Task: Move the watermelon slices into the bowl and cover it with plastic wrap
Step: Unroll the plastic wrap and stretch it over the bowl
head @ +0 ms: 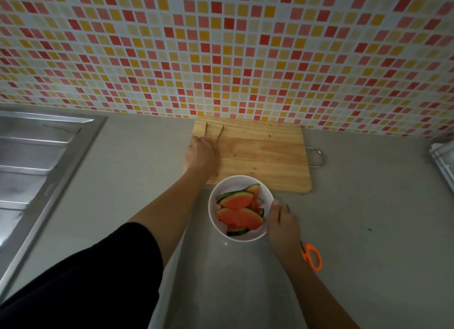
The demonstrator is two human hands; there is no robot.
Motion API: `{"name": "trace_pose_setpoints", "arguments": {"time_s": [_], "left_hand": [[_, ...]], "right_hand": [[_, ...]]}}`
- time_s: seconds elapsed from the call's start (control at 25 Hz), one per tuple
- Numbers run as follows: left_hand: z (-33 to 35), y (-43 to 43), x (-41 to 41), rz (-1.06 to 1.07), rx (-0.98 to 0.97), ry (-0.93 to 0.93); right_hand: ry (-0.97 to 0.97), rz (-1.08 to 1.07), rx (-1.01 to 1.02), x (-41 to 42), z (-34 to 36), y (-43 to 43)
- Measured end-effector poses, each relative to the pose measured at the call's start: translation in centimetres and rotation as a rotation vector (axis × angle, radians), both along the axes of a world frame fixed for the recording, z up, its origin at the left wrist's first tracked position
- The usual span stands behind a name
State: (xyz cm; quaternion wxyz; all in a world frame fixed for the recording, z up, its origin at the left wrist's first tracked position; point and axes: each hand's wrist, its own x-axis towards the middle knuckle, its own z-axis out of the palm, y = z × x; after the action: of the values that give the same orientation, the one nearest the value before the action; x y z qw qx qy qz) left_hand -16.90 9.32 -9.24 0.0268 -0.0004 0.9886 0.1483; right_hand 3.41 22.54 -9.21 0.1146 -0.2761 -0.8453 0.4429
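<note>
A white bowl [213, 220] stands on the grey counter just in front of the wooden cutting board [265, 156]. It holds several watermelon slices [239, 212] with red flesh and green rind. My left hand [201, 154] rests on the board's left end and grips metal tongs [220, 134], whose two arms point toward the wall. My right hand [282, 220] is against the bowl's right side with the thumb on the rim; its fingers are hidden. A pale translucent sheet [221, 279], apparently plastic wrap, lies flat on the counter under and in front of the bowl.
Orange-handled scissors [313, 256] lie on the counter, partly under my right wrist. A steel sink and drainboard [36, 156] fill the left side. The board has a metal loop handle [317, 156] on its right. A pale object [442, 159] sits at the right edge. A tiled wall rises behind.
</note>
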Motion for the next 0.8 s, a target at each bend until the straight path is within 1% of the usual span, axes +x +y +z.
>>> {"name": "trace_pose_setpoints", "arguments": {"time_s": [0.08, 0.16, 0.28, 0.4, 0.52, 0.64, 0.72, 0.8], "left_hand": [[0.6, -0.4, 0.1, -0.006, 0.003, -0.017], [2.0, -0.9, 0.7, -0.019, 0.057, 0.010], [4.1, -2.0, 3.6, -0.151, 0.193, 0.072], [4.9, -3.4, 8.9, -0.205, 0.274, -0.031], [5.1, -4.5, 14.0, -0.239, 0.396, -0.081], [5.0, -5.4, 17.3, -0.186, 0.479, -0.166], [4.6, -6.0, 18.9, -0.164, 0.496, -0.171], [4.2, -6.6, 19.8, -0.143, 0.509, -0.170]], "right_hand": [[-0.012, 0.002, -0.003, 0.0, -0.1, 0.0], [-0.027, 0.019, 0.011, 0.0, -0.1, 0.2], [-0.043, 0.042, 0.059, -0.1, 0.4, 0.2], [-0.064, 0.045, 0.072, 0.2, 1.1, 0.3], [-0.034, 0.062, 0.086, 1.8, 1.8, -0.1], [-0.081, 0.082, 0.111, 3.9, 1.8, -0.7], [-0.107, 0.106, 0.149, 5.1, 1.5, -1.1], [-0.086, 0.128, 0.169, 5.9, 1.2, -1.6]]}}
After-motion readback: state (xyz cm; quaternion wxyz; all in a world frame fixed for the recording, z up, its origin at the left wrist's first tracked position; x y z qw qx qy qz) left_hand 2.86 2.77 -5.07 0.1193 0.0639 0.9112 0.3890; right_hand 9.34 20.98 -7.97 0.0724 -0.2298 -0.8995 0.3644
